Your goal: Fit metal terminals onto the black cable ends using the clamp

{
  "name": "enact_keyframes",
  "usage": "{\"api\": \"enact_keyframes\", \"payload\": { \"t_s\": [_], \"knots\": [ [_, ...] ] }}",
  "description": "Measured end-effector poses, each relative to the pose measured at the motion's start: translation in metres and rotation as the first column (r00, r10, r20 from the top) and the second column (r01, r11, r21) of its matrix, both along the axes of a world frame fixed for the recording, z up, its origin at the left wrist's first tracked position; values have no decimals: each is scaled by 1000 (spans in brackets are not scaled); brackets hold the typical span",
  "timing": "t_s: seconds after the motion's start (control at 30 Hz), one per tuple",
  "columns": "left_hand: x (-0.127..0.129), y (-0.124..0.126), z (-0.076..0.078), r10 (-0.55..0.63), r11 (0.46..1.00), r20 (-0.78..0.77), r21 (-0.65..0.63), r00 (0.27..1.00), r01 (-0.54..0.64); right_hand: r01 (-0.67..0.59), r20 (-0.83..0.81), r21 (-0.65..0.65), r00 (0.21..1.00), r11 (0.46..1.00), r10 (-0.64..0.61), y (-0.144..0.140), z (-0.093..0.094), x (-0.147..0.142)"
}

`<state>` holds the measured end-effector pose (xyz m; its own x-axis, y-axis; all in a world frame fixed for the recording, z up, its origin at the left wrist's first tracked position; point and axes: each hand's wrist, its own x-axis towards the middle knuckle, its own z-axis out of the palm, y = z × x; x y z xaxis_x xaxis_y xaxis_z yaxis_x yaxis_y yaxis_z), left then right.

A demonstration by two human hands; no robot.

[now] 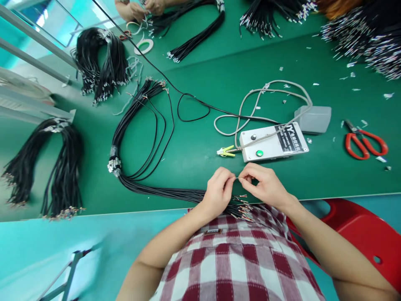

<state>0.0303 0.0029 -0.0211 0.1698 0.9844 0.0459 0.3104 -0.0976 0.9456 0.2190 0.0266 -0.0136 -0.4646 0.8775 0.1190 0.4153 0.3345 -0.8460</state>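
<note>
Both hands, left hand (217, 190) & right hand (265, 184), pinch one thin wire end (237, 178) at 6 o'clock. White control box (273, 142) label at 3 o'clock is too blurred to read. Cable bundle (163, 193) ends are partly hidden under the hands.

wire between fingertips: a thin strand pinched between the left hand (218, 191) and right hand (264, 184), too fine to make out its end.
cable bundle (163, 193): its stripped ends pass under the left hand and are partly covered.
co-worker's hands (142, 8): cut off by the top edge.
control box (273, 142): label print too small to read.
far wire heaps (366, 37): run off the right edge.
</note>
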Motion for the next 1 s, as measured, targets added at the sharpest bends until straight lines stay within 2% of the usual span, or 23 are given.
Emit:
{"api": "enact_keyframes", "payload": {
  "t_s": [0.03, 0.1, 0.2, 0.3, 0.43, 0.57, 0.67, 0.73, 0.83, 1.0],
  "knots": [
    [1, 2, -2, 2, 995, -65, 97, 998, 4, 12, 36, 20, 999, 1000, -13, -1, -3, 2],
    [1, 5, -7, 3, 986, -120, 167, 993, 18, 43, 130, 82, 990, 996, -54, -3, -7, 6],
    [0, 9, -10, 6, 992, -98, 126, 995, 6, 62, 310, 263, 940, 963, -145, -8, -5, 7],
    [-1, 9, -6, -8, 995, -100, 100, 995, 18, -17, 435, 415, 882, 910, -182, -9, 4, -4],
    [-6, 10, 3, -15, 995, -124, 97, 992, 27, -144, 484, 477, 867, 867, -123, 0, 14, -18],
    [-20, 21, 7, 79, 996, 34, -40, 996, -77, -169, 482, 540, 865, 824, -139, 15, 23, -21],
    [-33, 35, 4, 203, 970, 188, -172, 961, -171, -154, 486, 563, 856, 812, -175, 33, 32, -26],
    [-39, 44, 0, 236, 961, 214, -194, 948, -196, -154, 518, 545, 835, 824, -187, 48, 36, -32],
    [-44, 51, -3, 245, 961, 183, -177, 952, -213, -170, 575, 475, 803, 863, -158, 68, 32, -42],
    [-42, 57, 0, 240, 966, 101, -128, 966, -226, -173, 490, 431, 869, 886, -69, 81, 14, -47]
  ]
}}
